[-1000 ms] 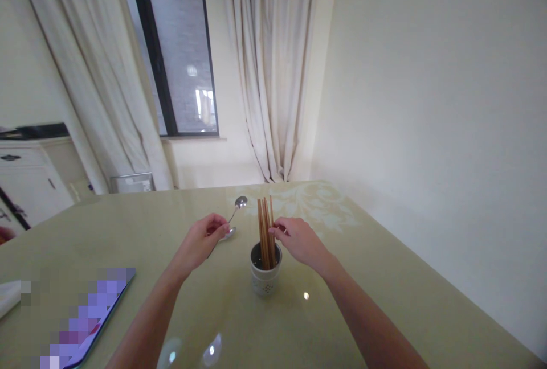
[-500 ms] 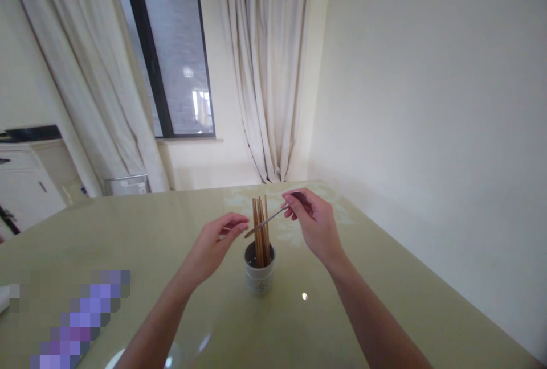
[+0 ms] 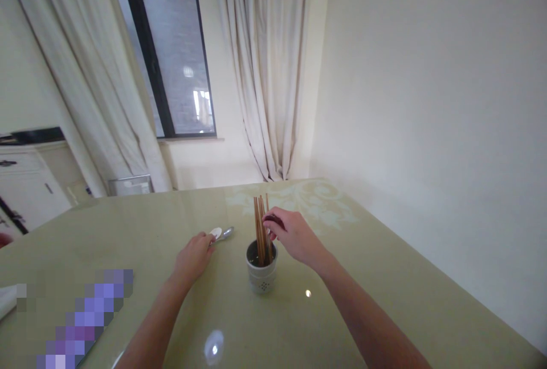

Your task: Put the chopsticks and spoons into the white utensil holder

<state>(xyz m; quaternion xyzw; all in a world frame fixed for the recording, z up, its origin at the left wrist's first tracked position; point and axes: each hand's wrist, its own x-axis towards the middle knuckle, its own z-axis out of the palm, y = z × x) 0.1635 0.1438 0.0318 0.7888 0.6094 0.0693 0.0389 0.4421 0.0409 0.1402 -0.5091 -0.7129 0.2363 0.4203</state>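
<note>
A light grey cup [image 3: 260, 283] with a dotted flower pattern stands upright on the table, holding several brown wooden chopsticks [image 3: 258, 226]. At the cup's right side, my right hand [image 3: 290, 232] is closed round the bowl end of a metal spoon [image 3: 274, 220]; its handle points down at the cup's mouth, partly hidden by the fingers. Left of the cup, my left hand [image 3: 194, 258] rests low with its fingers closed over the near ends of a white spoon [image 3: 216, 233] and a silver spoon [image 3: 228, 232] lying together. Their handles are covered by the hand.
The glossy green table [image 3: 342, 278] runs to a wall [image 3: 427, 101] on the right. A pixelated purple strip [image 3: 94, 306] and a white object [image 3: 6, 300] lie at the left. Curtains [image 3: 273, 73] and a window [image 3: 175, 50] are behind.
My right hand has lowered to the left, tilting its spoon from slanted to handle-down over the cup. My left hand has drawn back left and down onto the two spoons, which now show.
</note>
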